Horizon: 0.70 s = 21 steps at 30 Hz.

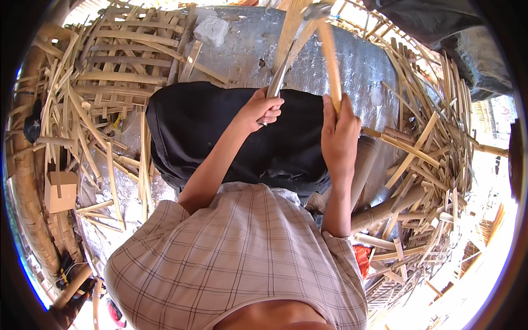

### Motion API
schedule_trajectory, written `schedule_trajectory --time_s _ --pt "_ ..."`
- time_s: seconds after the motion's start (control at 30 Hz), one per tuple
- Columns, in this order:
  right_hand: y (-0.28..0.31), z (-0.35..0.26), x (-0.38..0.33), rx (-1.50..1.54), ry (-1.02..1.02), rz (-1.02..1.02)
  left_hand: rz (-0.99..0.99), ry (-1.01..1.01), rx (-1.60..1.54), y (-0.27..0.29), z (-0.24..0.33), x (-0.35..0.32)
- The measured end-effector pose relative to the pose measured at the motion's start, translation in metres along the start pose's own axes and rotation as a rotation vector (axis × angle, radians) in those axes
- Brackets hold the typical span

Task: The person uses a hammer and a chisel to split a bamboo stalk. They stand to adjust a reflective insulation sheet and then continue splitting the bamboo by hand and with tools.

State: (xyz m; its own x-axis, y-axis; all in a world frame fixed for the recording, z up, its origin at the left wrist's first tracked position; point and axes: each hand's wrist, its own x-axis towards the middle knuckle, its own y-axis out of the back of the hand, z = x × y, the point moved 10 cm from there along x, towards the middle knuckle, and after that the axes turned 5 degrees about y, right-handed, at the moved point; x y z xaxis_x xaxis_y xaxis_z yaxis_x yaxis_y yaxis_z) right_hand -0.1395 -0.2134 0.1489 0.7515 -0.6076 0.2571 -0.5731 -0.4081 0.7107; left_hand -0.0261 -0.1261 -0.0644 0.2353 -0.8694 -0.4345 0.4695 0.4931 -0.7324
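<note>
My left hand (pixel 258 111) is closed round the near end of a long, narrow silver metal blade (pixel 278 78), which points away from me. The blade's far end meets a pale split bamboo piece (pixel 290 34) standing past my knees. My right hand (pixel 339 129) grips the wooden handle of a hammer (pixel 331 66). Its dark metal head is at the top edge, close to the far end of the blade and bamboo; motion blurs it, and I cannot tell whether they touch. Both hands are over my lap, in black cloth (pixel 231 137).
Loose bamboo strips (pixel 429 148) pile up on the right, with more on the left beside a woven bamboo panel (pixel 129 55). A whitish stone block (pixel 212 30) lies on the grey surface (pixel 236 52) ahead. A cardboard box (pixel 60 191) sits far left. Dark fabric (pixel 440 22) hangs upper right.
</note>
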Motion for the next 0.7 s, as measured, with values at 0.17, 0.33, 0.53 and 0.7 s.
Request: schedule_trajectory --time_s 0.17,0.33,0.53,0.7 --pt "-0.065 0.080 -0.010 -0.190 0.058 -0.088 0.015 -0.012 0.024 -0.007 0.005 0.004" --pt "-0.028 0.026 -0.010 -0.027 -0.043 -0.110 0.038 0.015 0.015 0.010 -0.010 0.001" --pt "-0.049 0.058 -0.016 0.104 -0.123 0.041 0.037 0.003 0.018 0.004 -0.004 0.003" --pt "-0.065 0.060 -0.010 -0.123 0.033 -0.152 0.042 0.041 0.099 0.022 -0.021 0.008"
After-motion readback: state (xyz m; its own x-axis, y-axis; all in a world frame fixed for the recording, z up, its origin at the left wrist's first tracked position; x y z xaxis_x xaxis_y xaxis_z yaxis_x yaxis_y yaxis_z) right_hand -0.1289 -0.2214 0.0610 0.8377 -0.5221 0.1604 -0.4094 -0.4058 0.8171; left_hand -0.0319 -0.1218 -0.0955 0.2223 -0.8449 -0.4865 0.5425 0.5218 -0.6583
